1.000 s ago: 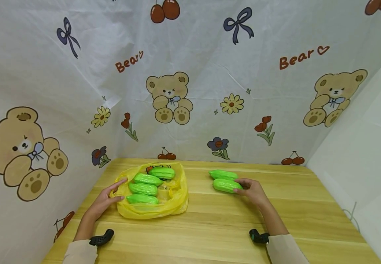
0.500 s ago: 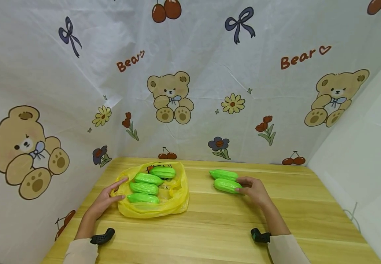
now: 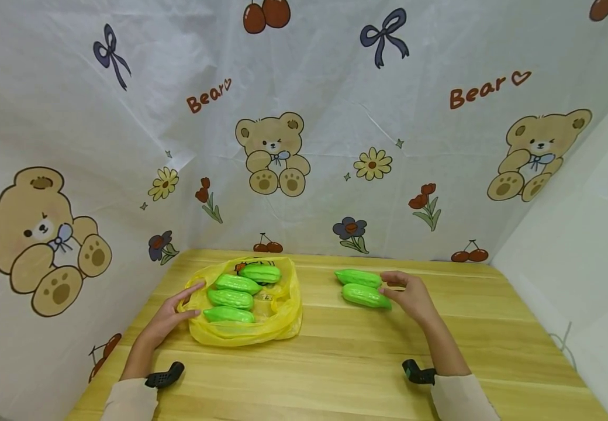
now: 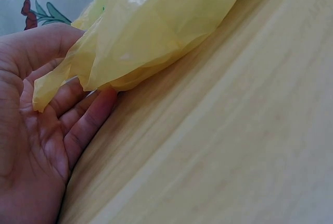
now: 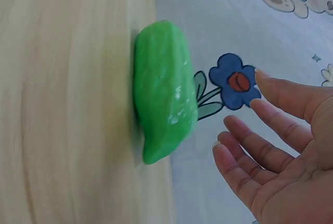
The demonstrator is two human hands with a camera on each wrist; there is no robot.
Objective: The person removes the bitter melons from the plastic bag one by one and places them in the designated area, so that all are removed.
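A yellow plastic bag [image 3: 283,321] lies with its mouth spread on the table's left side, several green bitter melons [image 3: 230,299] inside it. My left hand [image 3: 164,320] is at the bag's left rim, thumb and fingers spread wide apart against the plastic. In the left wrist view, a bag handle [image 4: 49,86] hangs loosely across the palm. Two more bitter melons lie side by side on the right, a back one [image 3: 359,278] and a front one [image 3: 364,295]. Beside their right ends is my right hand [image 3: 411,297], its fingers parted and holding nothing.
The wooden table [image 3: 325,374] meets a bear-patterned cloth [image 3: 325,169] at the back and left. A white wall [image 3: 588,245] stands on the right, with a thin cable [image 3: 567,345] beside the table. Both wrists wear black devices [image 3: 166,375].
My right hand has come off the front bitter melon's right end and shifted slightly back, toward the gap between the two. That melon's pointed tip now shows. The left hand keeps its place.
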